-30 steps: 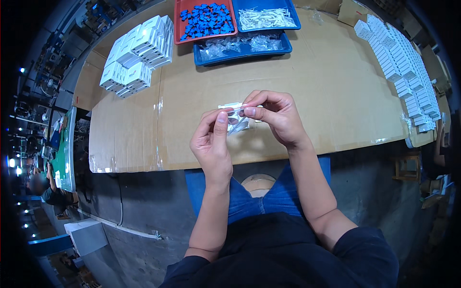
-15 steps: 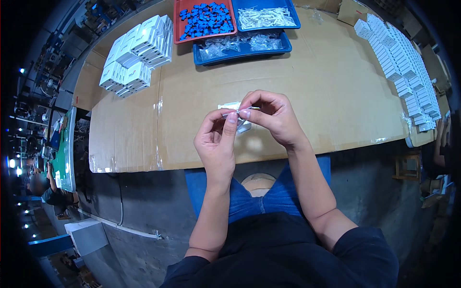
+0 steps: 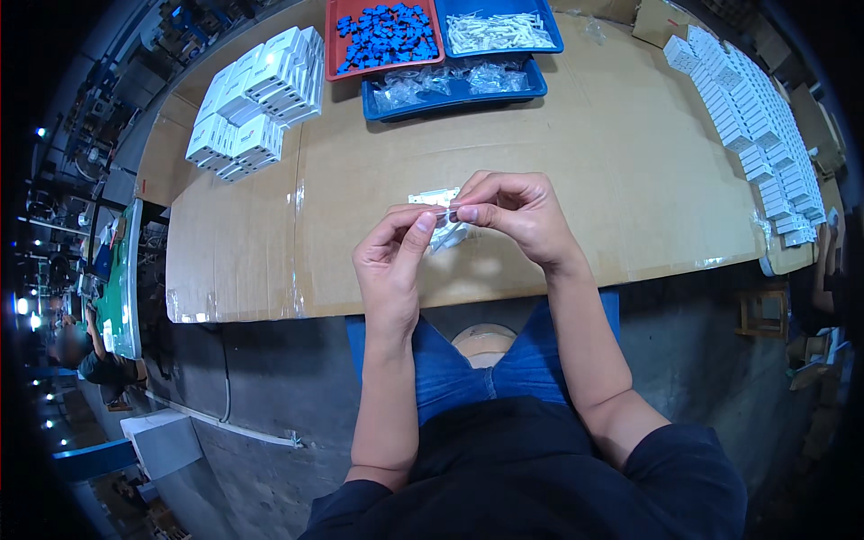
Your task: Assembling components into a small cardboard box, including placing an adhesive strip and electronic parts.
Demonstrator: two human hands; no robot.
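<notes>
In front of me, above the cardboard-covered table, both hands pinch the top edge of a small clear plastic bag [image 3: 447,237]. Thumb and forefinger of my left hand [image 3: 389,261] close on its left side, and my right hand [image 3: 525,219] grips the right side, fingertips close together. The bag hangs below the fingers, with something whitish showing in or behind it that I cannot make out. Just beyond the fingers, partly hidden by them, a flat white piece [image 3: 430,196] lies on the table.
A red tray [image 3: 335,72] of small blue parts and a blue tray [image 3: 560,40] of white sticks stand at the back. Before them sits a blue tray [image 3: 396,113] with clear bags. White boxes [image 3: 261,90] are stacked left; rows of white boxes [image 3: 765,135] stand right.
My left hand has shifted slightly left and tilted, drawing a little away from the right hand. More of the clear bag and the flat white piece shows now.
</notes>
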